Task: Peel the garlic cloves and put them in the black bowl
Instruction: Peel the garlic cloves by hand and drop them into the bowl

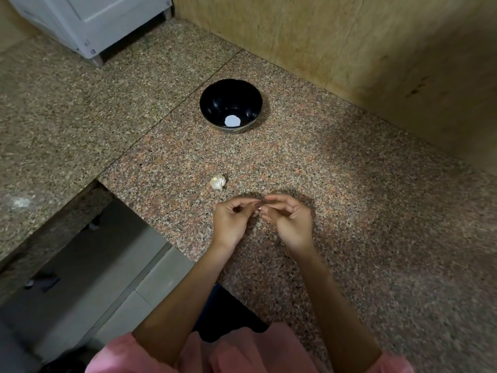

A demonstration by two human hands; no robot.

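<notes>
Head view: left hand [231,220] and right hand [291,223] pinch one clove [259,208] in their fingers [247,202], peeling unfinished. More garlic [218,182] lies at 11 o'clock; black bowl [215,100] at 12 o'clock seemingly holds none.

Looks like a home kitchen — speckled granite bench [349,184] meeting in a corner, beige stone wall [349,36] behind, white appliance [88,20] on short feet at the far end, grey tiled floor [150,292] below, garlic [218,182] and a black bowl [215,103] set out.
</notes>
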